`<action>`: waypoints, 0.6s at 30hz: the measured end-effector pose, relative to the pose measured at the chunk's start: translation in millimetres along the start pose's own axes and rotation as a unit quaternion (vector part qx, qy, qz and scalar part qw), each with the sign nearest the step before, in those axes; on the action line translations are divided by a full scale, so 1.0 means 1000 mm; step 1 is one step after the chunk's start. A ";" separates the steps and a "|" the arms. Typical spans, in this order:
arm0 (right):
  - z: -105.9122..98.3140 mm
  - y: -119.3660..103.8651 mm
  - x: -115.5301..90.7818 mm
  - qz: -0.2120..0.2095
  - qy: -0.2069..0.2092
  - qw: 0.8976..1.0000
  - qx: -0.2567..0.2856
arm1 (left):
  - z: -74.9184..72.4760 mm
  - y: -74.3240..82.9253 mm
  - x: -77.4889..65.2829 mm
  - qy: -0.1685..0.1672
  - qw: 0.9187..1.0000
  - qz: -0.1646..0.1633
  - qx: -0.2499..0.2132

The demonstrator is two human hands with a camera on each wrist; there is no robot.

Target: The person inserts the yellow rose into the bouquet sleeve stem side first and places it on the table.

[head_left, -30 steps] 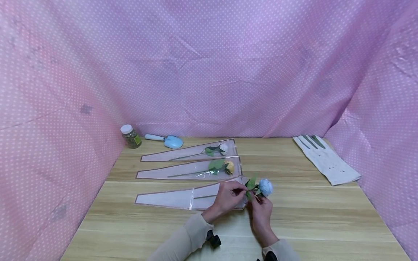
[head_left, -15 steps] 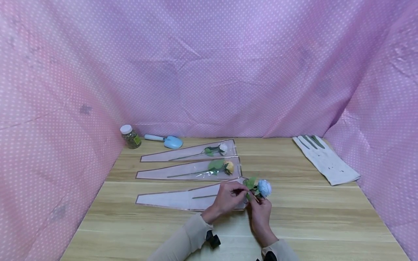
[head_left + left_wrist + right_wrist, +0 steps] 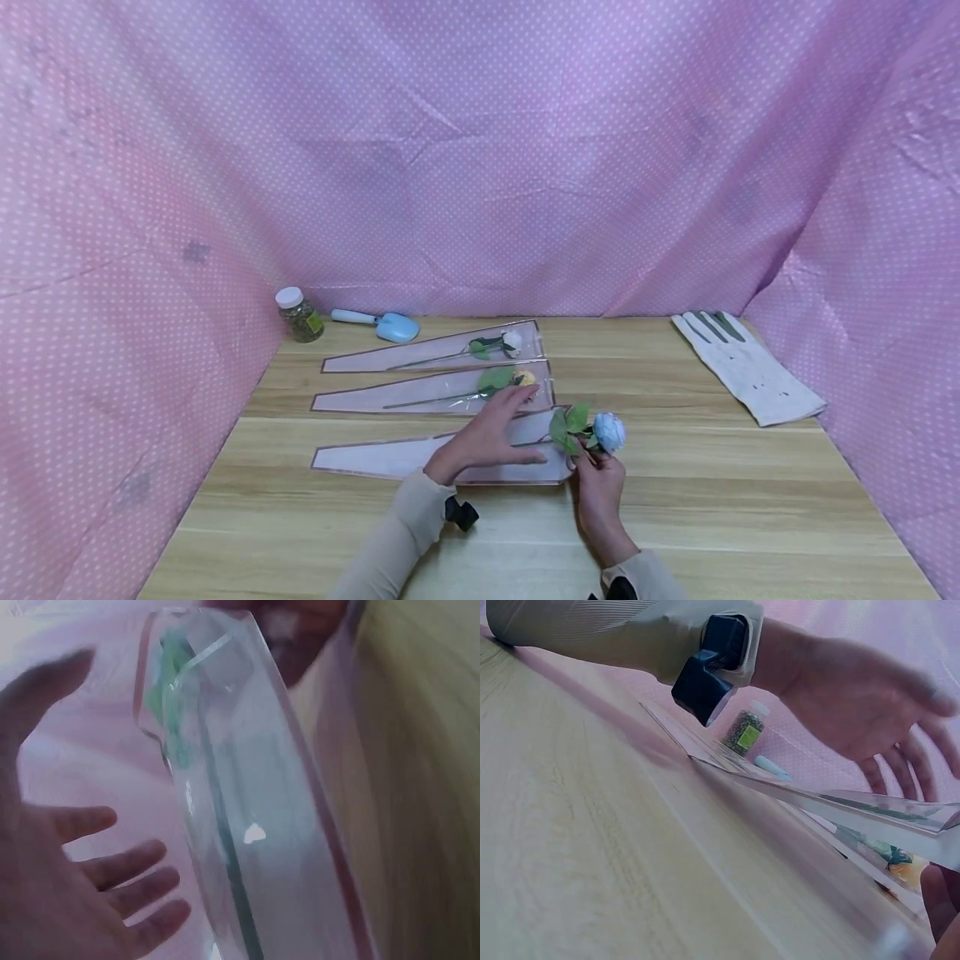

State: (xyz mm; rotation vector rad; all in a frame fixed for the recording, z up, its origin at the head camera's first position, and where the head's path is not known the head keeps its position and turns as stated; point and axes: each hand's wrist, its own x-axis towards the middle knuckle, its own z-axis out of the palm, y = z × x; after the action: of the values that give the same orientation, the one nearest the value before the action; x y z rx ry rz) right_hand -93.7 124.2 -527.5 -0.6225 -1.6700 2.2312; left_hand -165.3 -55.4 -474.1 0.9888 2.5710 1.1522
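A blue artificial rose (image 3: 609,432) lies with its stem inside a long tapered clear flower sleeve (image 3: 375,460) with a white panel and brown border. Its head and green leaves (image 3: 576,419) stick out past the wide right end. My right hand (image 3: 602,496) pinches the sleeve at that mouth, just below the leaves; its fingertips are partly hidden. My left hand (image 3: 483,433) hovers over the sleeve with fingers spread, holding nothing. In the left wrist view, the sleeve (image 3: 270,795) runs beside the open left hand (image 3: 82,877), with the green stem showing through.
Behind lie two more sleeves, one with a yellow rose (image 3: 527,378), one with a white rose (image 3: 512,342). A white-lidded jar (image 3: 302,317) and a light-blue trowel (image 3: 396,327) stand back left. A white work glove (image 3: 753,375) lies right. Pink dotted cloth (image 3: 480,167) surrounds the table.
My left hand has let go of the leaves by the sleeve's mouth and moved left, its fingers spreading. The blue rose's leaves now fan out in view. My right hand has stayed nearly still.
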 end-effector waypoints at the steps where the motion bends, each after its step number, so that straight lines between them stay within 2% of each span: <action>1: 0.000 0.000 0.000 0.001 0.000 1.000 -0.005 | 0.000 -0.001 -0.001 -0.019 0.999 -0.007 0.031; 3: 0.000 -0.001 0.000 0.007 0.000 1.000 -0.006 | 0.003 -0.003 -0.003 -0.044 0.995 -0.014 0.088; 7: 0.000 -0.002 0.000 0.007 0.004 1.000 0.009 | 0.012 -0.005 -0.004 -0.063 0.982 -0.008 0.179; 11: -0.001 -0.002 0.000 0.003 0.009 1.000 0.015 | 0.022 -0.004 -0.005 -0.068 0.972 0.001 0.226; 14: -0.001 -0.002 0.000 0.007 0.013 1.000 0.012 | 0.027 -0.004 -0.005 -0.064 0.967 0.009 0.245; 18: -0.001 -0.004 0.001 0.033 0.013 0.998 0.058 | 0.031 -0.003 -0.004 -0.058 0.964 0.011 0.258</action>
State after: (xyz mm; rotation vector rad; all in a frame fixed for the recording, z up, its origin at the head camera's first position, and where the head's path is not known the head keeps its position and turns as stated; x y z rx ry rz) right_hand -94.2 126.1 -524.3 -0.6838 -1.5164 2.3358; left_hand -151.3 -40.3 -498.4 1.1381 2.8232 0.4037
